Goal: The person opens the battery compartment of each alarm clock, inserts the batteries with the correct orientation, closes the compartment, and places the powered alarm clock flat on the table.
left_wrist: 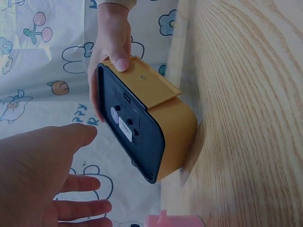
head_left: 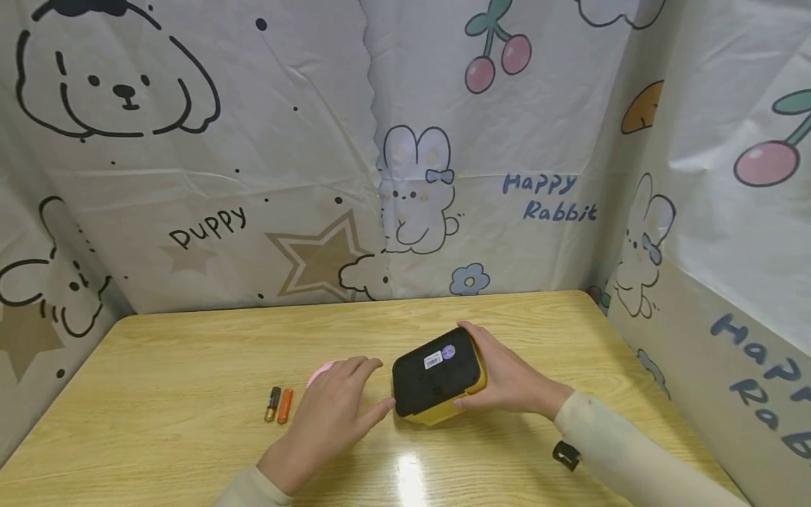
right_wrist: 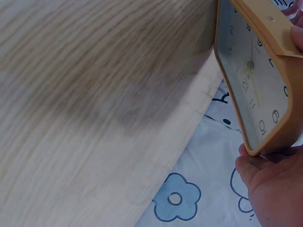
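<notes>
My right hand (head_left: pixel 510 373) grips a yellow alarm clock (head_left: pixel 437 373) by its right end, fingers at the far edge and thumb on the near side. The clock is tilted, with its black back turned up toward the head view. In the right wrist view the numbered dial (right_wrist: pixel 253 80) faces the table side. My left hand (head_left: pixel 336 398) hovers left of the clock, fingers spread and holding nothing, its thumb tip right at the clock's left edge. Partly hidden behind the left hand lies a pink object (left_wrist: pixel 175 221), its kind unclear.
On the wooden table (head_left: pixel 158 366), a black-and-copper battery (head_left: pixel 272 405) and an orange battery (head_left: pixel 286 406) lie side by side, left of the left hand. Printed cloth (head_left: pixel 304 162) hangs along the back and sides. A small black item (head_left: pixel 566 455) shows under the right sleeve.
</notes>
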